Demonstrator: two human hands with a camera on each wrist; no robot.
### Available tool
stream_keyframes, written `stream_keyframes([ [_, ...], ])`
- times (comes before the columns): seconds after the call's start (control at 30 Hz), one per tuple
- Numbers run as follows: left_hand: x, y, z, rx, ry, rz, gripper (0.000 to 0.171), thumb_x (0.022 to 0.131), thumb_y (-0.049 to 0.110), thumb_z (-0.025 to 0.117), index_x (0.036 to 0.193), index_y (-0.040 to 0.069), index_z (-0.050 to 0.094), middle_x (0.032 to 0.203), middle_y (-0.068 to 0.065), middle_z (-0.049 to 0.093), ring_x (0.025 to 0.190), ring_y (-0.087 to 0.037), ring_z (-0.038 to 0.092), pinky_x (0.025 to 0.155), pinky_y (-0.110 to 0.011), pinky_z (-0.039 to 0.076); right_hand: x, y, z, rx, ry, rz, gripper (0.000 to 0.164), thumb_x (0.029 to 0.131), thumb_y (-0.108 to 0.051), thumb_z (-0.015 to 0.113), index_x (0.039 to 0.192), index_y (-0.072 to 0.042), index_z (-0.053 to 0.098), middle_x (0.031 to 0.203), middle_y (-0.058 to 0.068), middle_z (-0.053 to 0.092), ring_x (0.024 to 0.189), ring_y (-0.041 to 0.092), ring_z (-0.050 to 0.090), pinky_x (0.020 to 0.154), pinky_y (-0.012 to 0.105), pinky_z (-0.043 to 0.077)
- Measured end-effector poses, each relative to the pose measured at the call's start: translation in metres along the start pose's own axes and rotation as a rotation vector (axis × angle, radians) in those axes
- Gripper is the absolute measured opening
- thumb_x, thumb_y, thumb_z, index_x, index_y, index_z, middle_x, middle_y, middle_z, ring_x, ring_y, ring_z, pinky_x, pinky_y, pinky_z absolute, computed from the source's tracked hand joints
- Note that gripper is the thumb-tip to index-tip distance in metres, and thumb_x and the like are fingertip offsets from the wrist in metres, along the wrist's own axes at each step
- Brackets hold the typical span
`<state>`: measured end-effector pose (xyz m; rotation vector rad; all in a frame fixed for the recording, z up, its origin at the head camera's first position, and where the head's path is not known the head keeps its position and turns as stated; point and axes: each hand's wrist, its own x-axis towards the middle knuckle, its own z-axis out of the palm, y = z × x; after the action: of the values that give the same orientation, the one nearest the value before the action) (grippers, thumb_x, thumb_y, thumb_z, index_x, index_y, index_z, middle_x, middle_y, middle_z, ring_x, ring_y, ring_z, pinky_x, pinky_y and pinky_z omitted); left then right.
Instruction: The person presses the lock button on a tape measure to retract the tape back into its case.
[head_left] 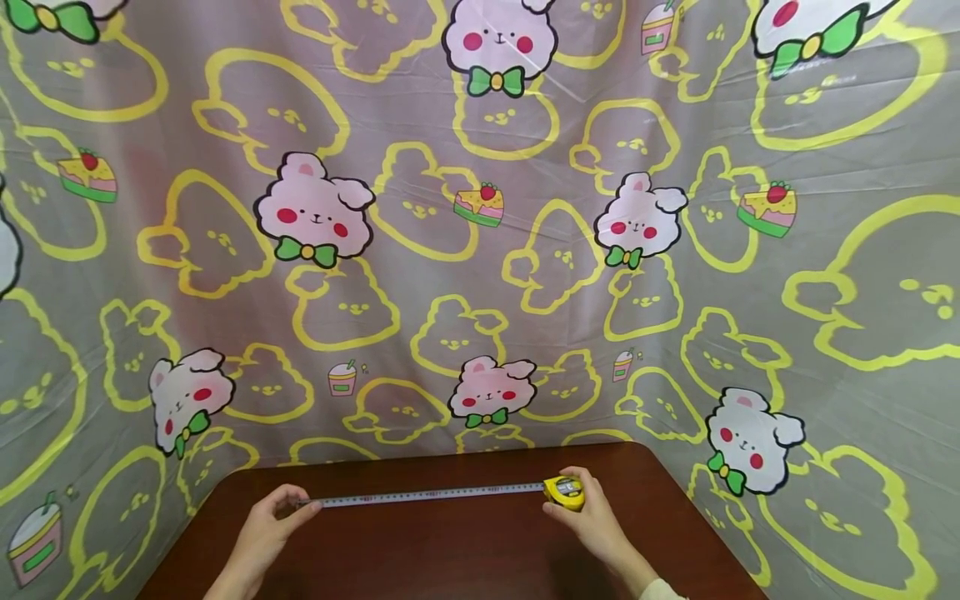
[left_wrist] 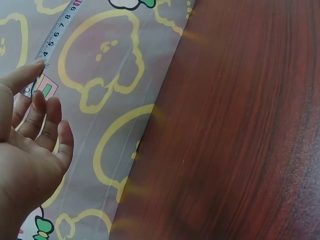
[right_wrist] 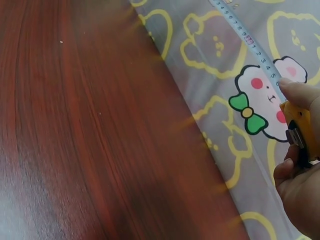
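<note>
A yellow tape measure (head_left: 567,492) is gripped in my right hand (head_left: 592,517), its case partly covered by the fingers. From it the silver blade (head_left: 431,495) stretches left in a nearly straight line over the table. My left hand (head_left: 266,529) pinches the blade's free end between thumb and fingertips. In the left wrist view the thumb lies on the blade (left_wrist: 55,37) near its low numbers, with the other fingers loosely curled below. The right wrist view shows the yellow case (right_wrist: 300,127) at the right edge, the thumb close to where the blade comes out.
Beneath both hands is a dark reddish-brown wooden table (head_left: 420,550) with rounded far corners. A grey curtain (head_left: 420,275) printed with yellow outlines and white rabbit faces hangs behind the table and along both sides.
</note>
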<state>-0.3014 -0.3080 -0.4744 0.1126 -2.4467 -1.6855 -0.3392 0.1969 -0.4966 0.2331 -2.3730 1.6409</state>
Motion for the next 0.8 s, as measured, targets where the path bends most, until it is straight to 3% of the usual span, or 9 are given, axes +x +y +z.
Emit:
stream_keyframes([
  [0.4,0.002,-0.004,0.016,-0.029,0.011,0.048,0.035,0.095,0.030,0.078,0.108,0.001,0.063,0.107,-0.006,0.058,0.100,-0.022,0.052,0.083,-0.039,0.044,-0.001,-0.005,0.010,0.066,0.007,-0.004,0.060,0.078,-0.016,0.093,0.126,-0.010,0.057,0.121,0.016,0.051,0.099,0.025,0.054,0.079,0.030,0.049],
  [0.8,0.003,-0.005,0.026,-0.048,0.021,0.051,0.032,0.094,0.026,0.079,0.107,0.002,0.063,0.105,-0.006,0.058,0.099,-0.020,0.052,0.083,-0.037,0.045,0.000,-0.007,0.020,0.093,0.000,-0.010,0.060,0.077,-0.015,0.093,0.124,-0.010,0.057,0.120,0.015,0.053,0.099,0.025,0.056,0.079,0.030,0.051],
])
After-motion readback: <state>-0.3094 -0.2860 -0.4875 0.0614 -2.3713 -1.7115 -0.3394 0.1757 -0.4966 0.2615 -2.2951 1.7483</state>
